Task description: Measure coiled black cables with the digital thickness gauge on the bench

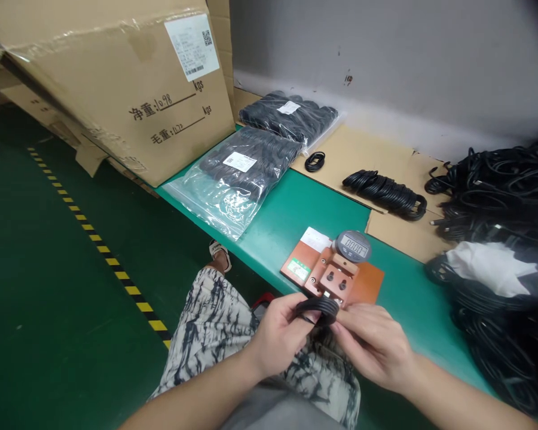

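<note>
- Coiled black cable (326, 309) sat between the person's two hands, at the near side of the orange fixture (370, 280).
- Left hand (281, 335) was closed on the coil, thumb and fingers pinching its loop.
- Right hand (377, 339) had its fingers drawn together at the coil's other end; I couldn't tell what they gripped.
- Fixture and round digital gauge (353, 246) rested on the green desk (296, 209).
- Loose black cables (497, 185) lay heaped to the right.
- Farther back, a row of coils (385, 194) and one small coil (314, 168) lay on cardboard (358, 143).
- Two labelled clear bags (251, 170) were beside a large carton (107, 89).
</note>
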`<state>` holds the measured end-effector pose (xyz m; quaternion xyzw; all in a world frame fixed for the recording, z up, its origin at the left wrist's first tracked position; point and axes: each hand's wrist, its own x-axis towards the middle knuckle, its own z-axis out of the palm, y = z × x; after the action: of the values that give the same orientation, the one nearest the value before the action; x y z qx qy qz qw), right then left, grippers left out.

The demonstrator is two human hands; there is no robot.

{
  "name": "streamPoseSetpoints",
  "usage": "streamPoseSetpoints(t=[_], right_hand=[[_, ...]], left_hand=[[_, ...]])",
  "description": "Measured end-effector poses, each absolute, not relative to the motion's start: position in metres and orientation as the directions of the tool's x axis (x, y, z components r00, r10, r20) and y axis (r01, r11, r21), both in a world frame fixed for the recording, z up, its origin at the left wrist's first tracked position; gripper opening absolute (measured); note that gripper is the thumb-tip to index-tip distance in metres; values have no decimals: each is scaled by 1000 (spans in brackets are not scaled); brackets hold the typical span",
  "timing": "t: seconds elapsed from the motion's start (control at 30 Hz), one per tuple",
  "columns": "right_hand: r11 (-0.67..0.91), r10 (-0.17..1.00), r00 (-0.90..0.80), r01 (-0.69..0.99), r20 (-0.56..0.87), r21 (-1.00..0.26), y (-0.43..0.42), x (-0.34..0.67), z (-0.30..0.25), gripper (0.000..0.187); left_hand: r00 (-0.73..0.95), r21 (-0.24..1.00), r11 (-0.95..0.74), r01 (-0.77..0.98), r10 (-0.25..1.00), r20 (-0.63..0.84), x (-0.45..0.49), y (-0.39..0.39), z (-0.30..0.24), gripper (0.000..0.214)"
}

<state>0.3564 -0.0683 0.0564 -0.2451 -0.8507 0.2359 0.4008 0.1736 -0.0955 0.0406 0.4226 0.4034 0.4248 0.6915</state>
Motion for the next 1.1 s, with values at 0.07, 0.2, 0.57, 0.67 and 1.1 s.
streamPoseSetpoints(t=[0.07,0.2,0.57,0.67,1.1], right_hand=[[763,611,-559,227,561,-606,-68,356,56,29],[762,612,-565,237,553,-602,-68,357,56,29],[761,613,-576,248,540,-599,-68,359,56,30],[764,611,-573,247,546,-596,-68,359,56,31],[714,671,-502,238,546,-659,-70,357,54,35]], left_hand=[[320,920,297,-256,924,-210,174,-95,41,34],[323,917,300,-264,923,-209,173,-94,41,35],[329,923,283,-259,925,-192,172,-95,37,35],[329,922,286,-262,924,-193,172,-94,37,35],[300,885,347,-310,919,-255,179,-91,43,34]])
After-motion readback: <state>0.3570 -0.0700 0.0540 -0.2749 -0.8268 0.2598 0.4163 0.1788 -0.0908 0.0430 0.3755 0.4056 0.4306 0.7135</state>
